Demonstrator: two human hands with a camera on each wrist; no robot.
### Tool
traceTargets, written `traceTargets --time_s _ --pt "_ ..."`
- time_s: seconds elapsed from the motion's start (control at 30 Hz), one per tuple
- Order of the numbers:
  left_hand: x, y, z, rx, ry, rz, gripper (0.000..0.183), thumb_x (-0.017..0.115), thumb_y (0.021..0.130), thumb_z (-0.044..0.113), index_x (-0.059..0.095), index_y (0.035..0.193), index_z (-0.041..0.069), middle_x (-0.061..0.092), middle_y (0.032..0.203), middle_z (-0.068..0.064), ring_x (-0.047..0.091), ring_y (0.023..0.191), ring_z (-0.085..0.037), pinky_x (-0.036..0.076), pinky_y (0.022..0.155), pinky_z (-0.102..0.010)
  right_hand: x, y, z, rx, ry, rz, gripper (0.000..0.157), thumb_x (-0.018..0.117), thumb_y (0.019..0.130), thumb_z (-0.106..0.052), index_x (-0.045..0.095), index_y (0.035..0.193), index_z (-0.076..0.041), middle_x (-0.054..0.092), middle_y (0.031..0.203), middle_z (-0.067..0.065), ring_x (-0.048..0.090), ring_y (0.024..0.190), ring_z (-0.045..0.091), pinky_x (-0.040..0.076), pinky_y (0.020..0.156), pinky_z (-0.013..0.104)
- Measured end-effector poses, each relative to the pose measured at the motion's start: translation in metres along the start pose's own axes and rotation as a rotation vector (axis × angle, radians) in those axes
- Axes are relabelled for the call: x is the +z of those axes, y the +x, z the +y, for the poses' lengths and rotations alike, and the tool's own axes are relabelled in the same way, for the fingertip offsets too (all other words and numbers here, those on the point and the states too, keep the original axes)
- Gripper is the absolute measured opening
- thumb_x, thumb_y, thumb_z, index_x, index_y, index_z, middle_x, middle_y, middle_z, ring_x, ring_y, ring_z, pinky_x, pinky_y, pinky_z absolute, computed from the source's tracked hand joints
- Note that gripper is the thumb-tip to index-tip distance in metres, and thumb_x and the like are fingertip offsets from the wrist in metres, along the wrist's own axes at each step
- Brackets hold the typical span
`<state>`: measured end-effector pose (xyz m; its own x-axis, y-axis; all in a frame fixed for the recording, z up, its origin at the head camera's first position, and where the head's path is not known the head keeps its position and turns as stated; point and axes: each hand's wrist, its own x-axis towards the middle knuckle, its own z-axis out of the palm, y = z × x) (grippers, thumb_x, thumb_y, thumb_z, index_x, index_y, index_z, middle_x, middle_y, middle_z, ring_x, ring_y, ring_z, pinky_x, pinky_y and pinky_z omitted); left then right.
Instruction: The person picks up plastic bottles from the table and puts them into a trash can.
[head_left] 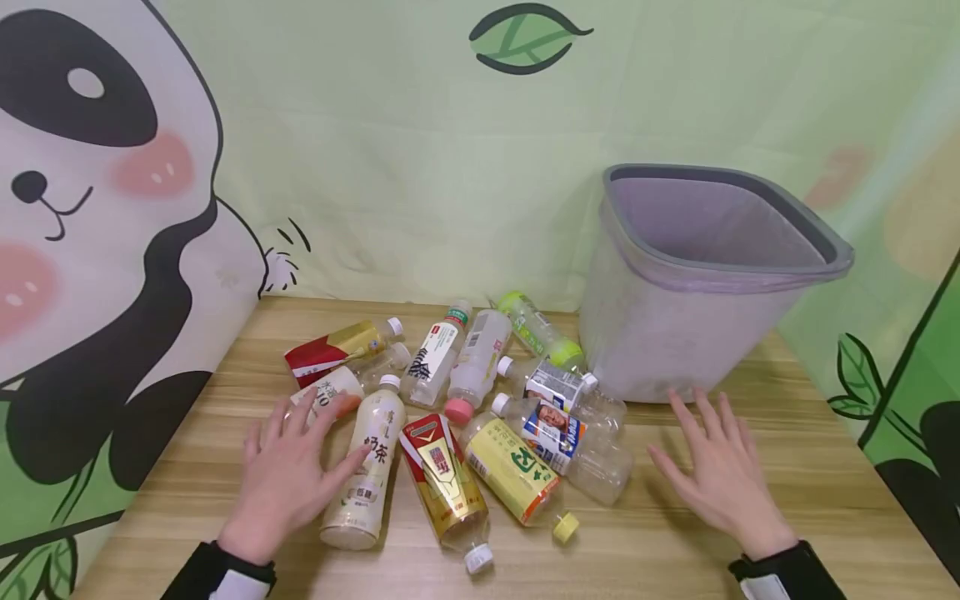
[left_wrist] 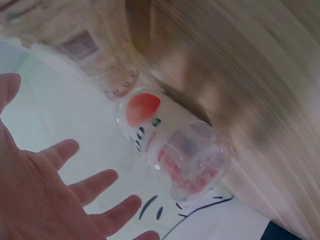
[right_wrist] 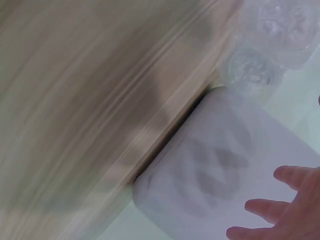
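My left hand (head_left: 288, 479) is held with spread fingers over the left of a bottle pile, holding nothing. Nearest to it are a pale milk tea bottle (head_left: 367, 467) and a white-labelled clear bottle (head_left: 333, 392), whose fruit picture (left_wrist: 143, 109) shows in the left wrist view. On the right, my right hand (head_left: 723, 471) spreads its fingers in front of the lilac bin (head_left: 667, 333), also holding nothing. Between the hands lie a red-and-gold labelled bottle (head_left: 444, 479), a yellow-labelled bottle (head_left: 513, 471) with a yellow cap, and a clear bottle with a blue-and-white label (head_left: 555, 437).
Farther back lie another red-and-gold bottle (head_left: 341, 350), a green-capped bottle (head_left: 438, 354), a pink-capped bottle (head_left: 480, 358) and a lime-green bottle (head_left: 536, 325). The bin stands upright at the back right of the wooden table (head_left: 600, 550). A printed cloth (head_left: 405, 150) hangs behind.
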<state>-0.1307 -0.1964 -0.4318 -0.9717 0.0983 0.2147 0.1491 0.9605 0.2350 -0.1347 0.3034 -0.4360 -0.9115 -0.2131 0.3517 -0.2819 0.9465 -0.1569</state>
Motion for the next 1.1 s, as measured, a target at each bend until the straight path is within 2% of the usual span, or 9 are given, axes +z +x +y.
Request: traceTargets --time_s 0.17,0.33,0.53,0.6,0.67,0.73,0.8,0.93,1.1 --pt "-0.002 -0.002 0.013 0.010 -0.017 0.028 0.072 0.048 0.085 0.067 0.038 0.143 0.025 0.042 0.133 -0.025 0.036 0.118 -0.051 0.033 0.088 -0.072 -0.001 0.006 -0.015 -0.049 0.032 0.069 0.072 0.060 0.087 -0.044 0.036 0.145 -0.008 0.034 0.143 0.031 0.026 0.130 0.053 0.024 0.098 0.071" --pt "-0.002 -0.005 0.025 0.025 -0.032 0.025 0.077 0.047 0.086 0.066 0.037 0.144 0.017 0.047 0.119 -0.028 0.046 0.106 -0.048 0.044 0.079 -0.065 0.000 0.021 -0.038 -0.121 0.076 0.130 0.070 0.062 0.086 -0.039 0.039 0.142 -0.004 0.035 0.143 0.029 0.029 0.130 0.050 0.025 0.104 0.063" --pt "0.003 -0.006 0.035 0.024 -0.056 -0.033 0.080 0.052 0.086 0.062 0.034 0.146 0.012 0.048 0.124 -0.033 0.050 0.105 -0.052 0.048 0.075 -0.062 0.002 0.038 -0.073 -0.134 0.248 0.084 0.070 0.064 0.086 -0.034 0.036 0.144 -0.005 0.033 0.147 0.024 0.031 0.132 0.042 0.029 0.104 0.062" --pt "0.005 -0.006 0.037 0.018 -0.059 -0.044 0.080 0.056 0.085 0.058 0.034 0.146 0.011 0.050 0.118 -0.034 0.052 0.099 -0.051 0.051 0.067 -0.058 0.002 0.042 -0.084 -0.125 0.309 0.058 0.070 0.065 0.086 -0.033 0.035 0.145 -0.007 0.035 0.146 0.021 0.034 0.132 0.039 0.031 0.103 0.060" --pt "0.007 -0.006 0.038 0.013 -0.051 -0.056 0.081 0.059 0.084 0.056 0.034 0.145 0.010 0.052 0.111 -0.034 0.054 0.092 -0.047 0.051 0.056 -0.049 0.003 0.046 -0.094 -0.119 0.360 0.037 0.070 0.065 0.087 -0.031 0.035 0.145 -0.008 0.037 0.146 0.018 0.036 0.131 0.035 0.033 0.103 0.058" --pt "0.009 -0.007 0.039 -0.004 -0.054 -0.078 0.082 0.062 0.082 0.054 0.034 0.146 0.010 0.054 0.103 -0.031 0.054 0.080 -0.039 0.046 0.046 -0.038 0.005 0.050 -0.104 -0.121 0.402 0.020 0.068 0.065 0.087 -0.030 0.036 0.144 -0.007 0.040 0.145 0.016 0.038 0.130 0.033 0.034 0.104 0.056" --pt "0.010 -0.007 0.039 -0.025 -0.069 -0.107 0.084 0.064 0.081 0.053 0.033 0.146 0.011 0.054 0.099 -0.028 0.052 0.071 -0.030 0.040 0.042 -0.031 0.008 0.054 -0.113 -0.126 0.446 0.008 0.066 0.065 0.087 -0.028 0.037 0.143 -0.006 0.042 0.144 0.015 0.040 0.130 0.031 0.035 0.104 0.054" --pt "0.014 -0.007 0.041 -0.058 -0.076 -0.170 0.088 0.067 0.078 0.051 0.030 0.147 0.011 0.054 0.094 -0.022 0.047 0.062 -0.021 0.037 0.043 -0.028 0.012 0.059 -0.126 -0.124 0.536 -0.015 0.062 0.065 0.087 -0.025 0.040 0.141 -0.006 0.048 0.138 0.014 0.045 0.125 0.029 0.039 0.102 0.049" --pt "0.015 -0.006 0.042 -0.064 -0.081 -0.192 0.093 0.070 0.075 0.047 0.026 0.148 0.008 0.053 0.089 -0.019 0.047 0.060 -0.020 0.037 0.043 -0.030 0.013 0.061 -0.138 -0.111 0.633 -0.064 0.058 0.065 0.087 -0.020 0.042 0.139 -0.009 0.052 0.133 0.013 0.052 0.117 0.028 0.047 0.094 0.046"
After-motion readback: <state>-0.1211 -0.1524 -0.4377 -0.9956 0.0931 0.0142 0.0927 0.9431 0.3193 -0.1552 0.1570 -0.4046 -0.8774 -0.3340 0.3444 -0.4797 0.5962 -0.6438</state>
